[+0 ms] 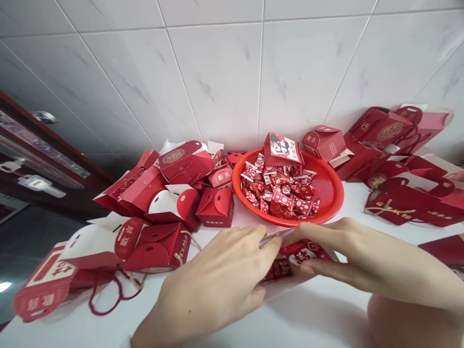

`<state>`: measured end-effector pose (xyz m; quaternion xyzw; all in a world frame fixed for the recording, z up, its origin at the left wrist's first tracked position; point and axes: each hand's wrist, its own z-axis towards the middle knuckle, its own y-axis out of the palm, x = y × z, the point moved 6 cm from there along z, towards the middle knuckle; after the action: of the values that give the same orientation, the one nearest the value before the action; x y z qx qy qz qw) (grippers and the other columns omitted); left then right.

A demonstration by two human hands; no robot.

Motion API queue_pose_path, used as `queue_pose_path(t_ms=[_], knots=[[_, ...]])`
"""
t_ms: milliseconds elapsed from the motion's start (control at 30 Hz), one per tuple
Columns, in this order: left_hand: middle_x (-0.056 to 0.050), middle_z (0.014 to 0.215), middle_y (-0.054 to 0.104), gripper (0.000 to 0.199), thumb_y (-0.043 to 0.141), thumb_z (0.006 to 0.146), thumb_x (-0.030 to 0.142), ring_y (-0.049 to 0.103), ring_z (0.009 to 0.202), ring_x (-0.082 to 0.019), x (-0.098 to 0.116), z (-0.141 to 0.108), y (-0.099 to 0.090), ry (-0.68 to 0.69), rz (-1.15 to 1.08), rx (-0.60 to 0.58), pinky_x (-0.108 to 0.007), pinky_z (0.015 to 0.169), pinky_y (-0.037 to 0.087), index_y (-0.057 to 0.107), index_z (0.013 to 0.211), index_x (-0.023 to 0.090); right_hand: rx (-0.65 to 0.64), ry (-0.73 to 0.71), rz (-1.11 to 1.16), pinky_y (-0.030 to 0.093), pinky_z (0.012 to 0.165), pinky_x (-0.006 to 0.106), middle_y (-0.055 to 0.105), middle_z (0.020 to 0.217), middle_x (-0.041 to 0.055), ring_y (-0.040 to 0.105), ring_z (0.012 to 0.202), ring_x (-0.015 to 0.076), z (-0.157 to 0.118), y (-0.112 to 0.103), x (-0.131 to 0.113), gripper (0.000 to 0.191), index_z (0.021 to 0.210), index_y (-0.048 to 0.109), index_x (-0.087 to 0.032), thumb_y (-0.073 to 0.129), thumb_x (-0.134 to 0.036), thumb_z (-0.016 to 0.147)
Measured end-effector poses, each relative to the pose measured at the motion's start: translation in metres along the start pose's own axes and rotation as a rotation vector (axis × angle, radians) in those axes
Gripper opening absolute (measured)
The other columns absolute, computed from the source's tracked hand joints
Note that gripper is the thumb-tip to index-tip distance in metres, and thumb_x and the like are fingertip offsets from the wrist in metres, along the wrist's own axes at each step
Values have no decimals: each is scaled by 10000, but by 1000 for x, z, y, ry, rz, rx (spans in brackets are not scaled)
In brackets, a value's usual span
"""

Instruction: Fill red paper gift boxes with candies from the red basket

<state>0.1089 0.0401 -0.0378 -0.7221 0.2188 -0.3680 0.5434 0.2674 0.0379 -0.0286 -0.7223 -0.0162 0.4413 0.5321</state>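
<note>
Between my two hands is an open box (286, 286) with red wrapped candies (281, 268) inside, partly hidden by my fingers. My left hand (217, 275) grips the box's left side, thumb and fingers at its wall and rim. At the box's right side, my right hand (337, 251) has its fingers and thumb bent and apart around a red candy packet (301, 253) at the opening. Just behind the box stands a red plastic basket (335, 198) of wrapped candies (282, 197), with a small red box (282, 150) resting on top.
Several red gift boxes, some open with white insides, crowd the left of the white table (319, 319). A dark red cord (108, 309) trails there. More boxes (398, 200) stand at the right. A tiled wall (217, 72) rises behind.
</note>
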Motion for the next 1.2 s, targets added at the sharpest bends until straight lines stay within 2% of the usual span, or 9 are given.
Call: queue_pose_path(t_ms=[133,300,433,600,767,1000,1200], knots=[[-96,1283,636,493,602,898,196,643,1124,-282,-2,0,0,13,7,-22,-388,953,501,549,1387,238,29,-12,-36,520,658,223,754,910,57,688,740,165,3,0,3,153,1095,670,-198,587,-205,966],[-78,1153,676,333,591,941,221,658,1053,-272,7,-1,-3,23,2,-43,-386,916,513,606,1274,217,-42,8,-52,526,689,238,735,984,79,689,799,181,-2,9,1,130,1093,653,-199,580,-209,986],[-72,1136,680,335,581,937,196,660,1029,-271,12,-1,-3,41,-1,-81,-394,894,514,600,1272,213,-42,-13,-67,513,673,229,722,985,51,679,800,169,0,15,-7,79,1040,671,-219,632,-206,972],[-85,1179,682,375,577,938,237,662,1063,-281,3,2,-3,-5,-39,-59,-394,907,511,596,1310,197,27,-63,-150,480,639,220,713,945,42,650,715,133,6,18,-10,179,969,676,-205,527,-111,1000],[-102,1257,659,508,622,890,257,651,1123,-302,-7,4,-1,-12,-58,-60,-407,949,503,557,1391,204,58,-91,-243,475,721,247,721,1034,61,666,825,155,7,27,-3,362,1075,653,-204,462,51,902],[-89,1240,664,470,610,840,210,655,1113,-302,-11,4,-2,-62,-68,-79,-410,958,504,614,1309,223,94,-87,-333,410,635,275,702,872,23,615,684,148,19,39,-6,296,892,599,-181,505,94,836],[-96,1255,666,449,614,832,220,655,1128,-312,-13,4,-2,-80,-93,-87,-411,953,512,630,1281,225,141,-69,-322,486,728,264,722,928,51,672,801,169,18,38,-3,316,917,672,-177,512,86,844]])
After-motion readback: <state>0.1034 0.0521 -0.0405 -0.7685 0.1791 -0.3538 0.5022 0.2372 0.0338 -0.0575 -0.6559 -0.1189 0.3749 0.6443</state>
